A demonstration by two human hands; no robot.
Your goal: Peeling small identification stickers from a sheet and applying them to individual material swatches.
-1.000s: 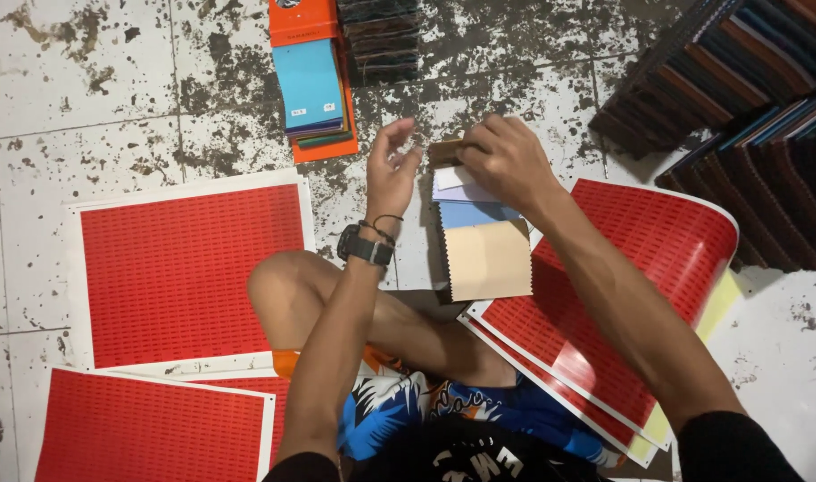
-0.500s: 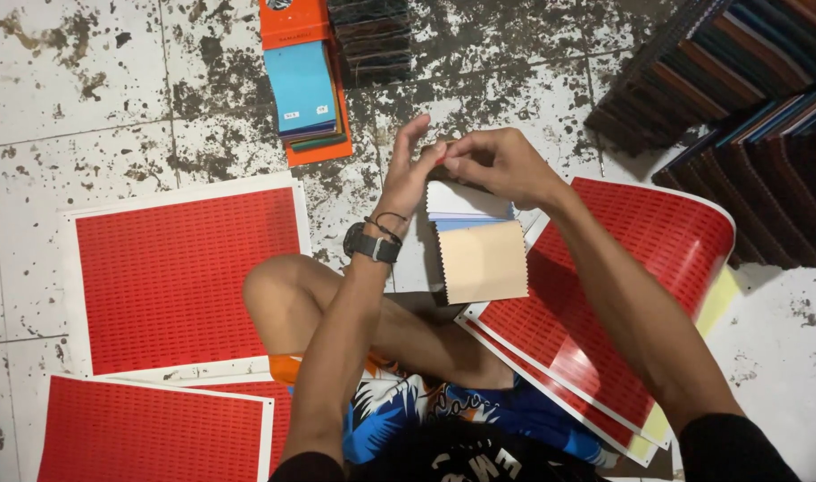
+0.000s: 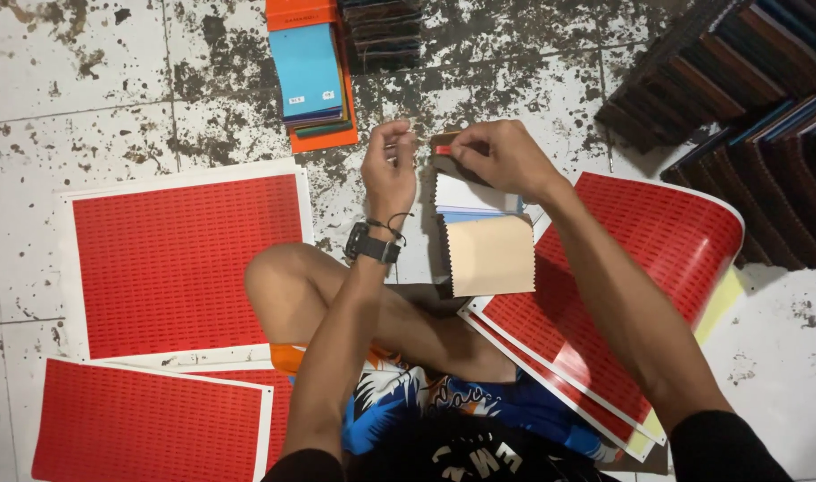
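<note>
Fabric swatch stack: pinked-edge samples, tan on top, pale blue and white beneath, fanned slightly at the head; held above the bent knee, over the floor's middle, clear of the tiles. Small red sticker: at the stack's brown top end, just under the right thumb.

Right hand: curled over the stack's head, fingers pressed together, pinching the bound end and the sticker spot. Left hand: just beside, fingertips closed as if pinching something tiny; contents too small to tell. Black watch on that wrist.

Handling note, as judgement: best kept steady with the right-hand grip on the bound end only, swatches left hanging flat; sticker best pressed from one edge across, square to the top strip, no crease.

Red sticker sheets: flat on the floor toward its left edge, another at the near left corner, more curling under the right forearm.
Orange swatch book, blue sample showing: at the floor's far edge.
Dark swatch books: ranked at the far right corner.
Floor: pale tile, heavily stained.
</note>
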